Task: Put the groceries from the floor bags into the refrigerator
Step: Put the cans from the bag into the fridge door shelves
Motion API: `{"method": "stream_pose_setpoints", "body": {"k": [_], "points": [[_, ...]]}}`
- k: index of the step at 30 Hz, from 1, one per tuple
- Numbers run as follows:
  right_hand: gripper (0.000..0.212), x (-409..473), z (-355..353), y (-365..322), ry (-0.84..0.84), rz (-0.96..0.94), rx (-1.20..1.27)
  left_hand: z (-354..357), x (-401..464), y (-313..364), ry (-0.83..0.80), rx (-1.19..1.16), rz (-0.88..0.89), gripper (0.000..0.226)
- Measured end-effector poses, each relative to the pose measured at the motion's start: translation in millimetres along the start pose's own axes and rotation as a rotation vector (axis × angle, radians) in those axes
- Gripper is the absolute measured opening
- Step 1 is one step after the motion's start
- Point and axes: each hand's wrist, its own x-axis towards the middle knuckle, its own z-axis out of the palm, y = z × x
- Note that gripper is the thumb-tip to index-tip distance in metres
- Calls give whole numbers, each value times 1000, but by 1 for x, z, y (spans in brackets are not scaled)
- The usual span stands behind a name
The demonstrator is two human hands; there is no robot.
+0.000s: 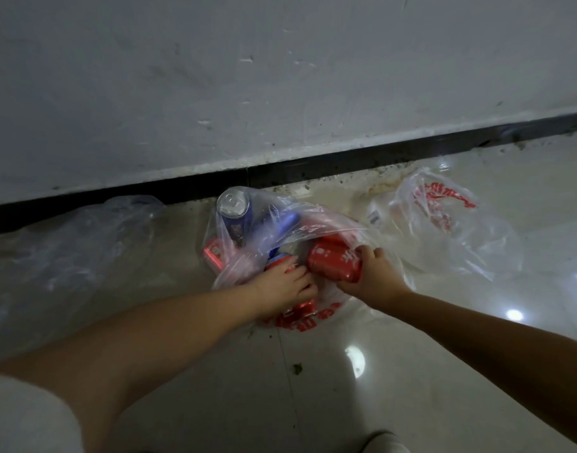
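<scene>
Both arms reach down into the middle bag [280, 220] on the floor [411, 371], close to the wall [280, 76] and its dark skirting [378, 160].

Right hand [373, 276]: wrapped around the end of a red can [332, 259] that lies on its side. Can sits at the hand's 10 o'clock, fingers over its near end, thumb on top. Firm grasp, can still inside the bag mouth.

Left hand [285, 284]: palm down, fingers spread and curled onto a second can [279, 261] at its 12 o'clock, blue and red, mostly hidden under plastic. Touching it for sure; whether it actually grips it I can't tell. The two hands are just beside each other, almost touching at the fingertips.

Rest of the bag's load:
- upright blue can [233, 212], silver top showing, at 11 o'clock from the left hand, well clear of it
- another red can [213, 253] at the left hand's 10 o'clock, against the bag wall
- more blue shapes behind the film, too blurred to count

Red print shows on the bag's near flap, under the left wrist.

Second printed bag [444, 223] lies at 2 o'clock from the right hand, flattened, apart from it. Clear bag [84, 243] sprawls at 9 o'clock from the left hand, contents not readable.
</scene>
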Motion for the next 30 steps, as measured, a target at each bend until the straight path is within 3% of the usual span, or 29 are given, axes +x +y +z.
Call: {"method": "stream_pose_setpoints", "body": {"k": [6, 8, 12, 15, 18, 20, 23, 27, 30], "points": [[77, -2, -18, -5, 120, -128, 170, -17, 0, -11, -127, -152, -28, 56], [78, 4, -11, -11, 141, -172, 210, -19, -7, -12, -99, -241, -75, 59], [77, 16, 7, -30, 87, -252, 296, -21, -22, -10, -114, -484, -164, 68], [72, 21, 22, -37, -8, -212, 353, -23, -33, -2, 0, -697, -263, 79], [78, 21, 29, -41, -67, -152, 413, -28, -46, 13, 145, -898, -468, 73], [74, 11, 26, -46, -59, -132, 429, -40, -53, 24, 157, -1004, -613, 73], [70, -22, 11, -53, 19, -75, 568, -73, -62, 34, 186, -1205, -833, 73], [68, -77, -31, -65, 80, 13, 658, -135, -80, 50, 340, -1458, -1164, 78], [75, -122, -75, -79, 45, 85, 677, -192, -94, 57, 283, -1522, -1308, 77]]}}
